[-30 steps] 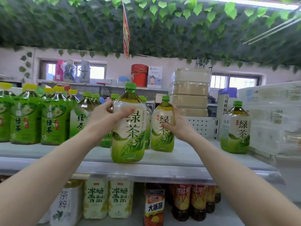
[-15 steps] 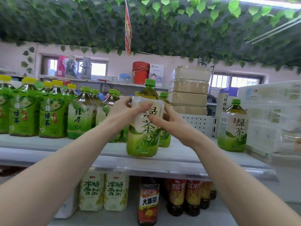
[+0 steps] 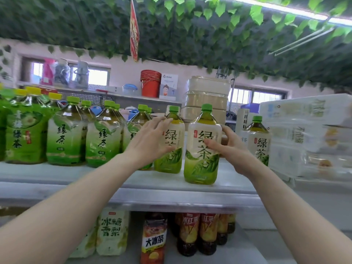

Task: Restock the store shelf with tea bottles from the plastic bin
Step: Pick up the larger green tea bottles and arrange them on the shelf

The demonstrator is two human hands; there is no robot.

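Observation:
A green tea bottle with a green cap and pale label stands upright near the front of the top shelf. My right hand holds its right side, thumb across the label and fingers round the back. Just behind and to the left stands a second tea bottle. My left hand touches its left side with spread, fairly straight fingers. More of the same tea bottles line the shelf to the left. The plastic bin is out of view.
A lone tea bottle stands to the right, beside stacked white packs. Yellow-capped green bottles fill the far left. Beige containers are stacked behind. The lower shelf holds dark and pale drink bottles.
The bottle both hands carried now stands on the shelf, further right. My left hand has left it and moved onto the bottle behind; my right hand stays on it.

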